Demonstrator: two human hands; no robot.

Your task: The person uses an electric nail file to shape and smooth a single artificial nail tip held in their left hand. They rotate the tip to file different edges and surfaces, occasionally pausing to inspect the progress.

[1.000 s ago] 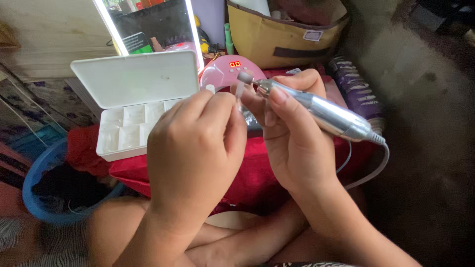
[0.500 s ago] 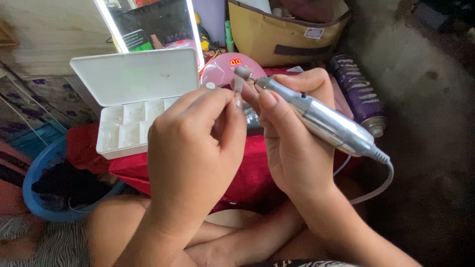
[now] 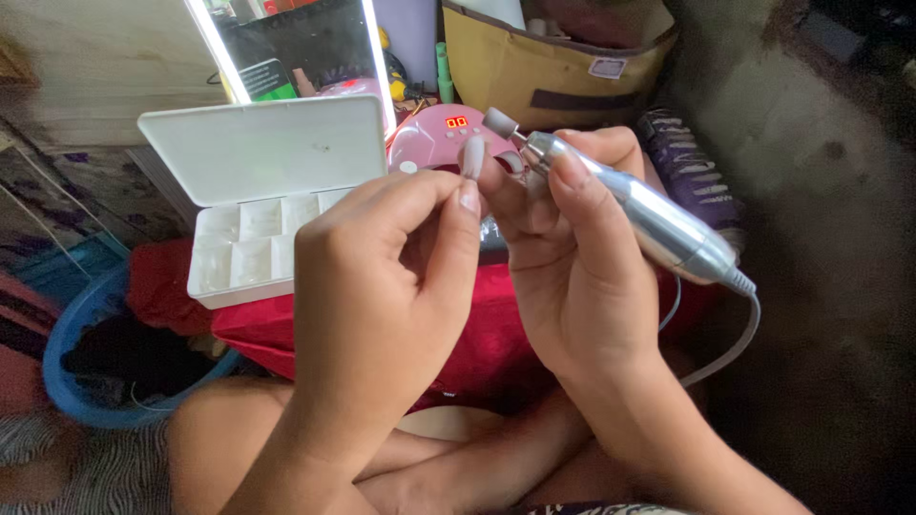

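Left hand [image 3: 382,286], fingers pinched on a pale nail tip [image 3: 472,157] held upright. Right hand [image 3: 563,257], fingers clenched around a silver nail drill [image 3: 658,224], its bit just beside the tip. Behind: open white compartment box [image 3: 258,191], pink lamp [image 3: 439,138], lit mirror [image 3: 296,48].

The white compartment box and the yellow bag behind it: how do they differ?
The white compartment box is hard plastic, its flat lid raised, showing small square cells; the yellow bag is soft fabric with a dark trim and strap. The box sits on the red cloth near the left hand; the bag stands farther back, beyond the right hand. Both stand open.
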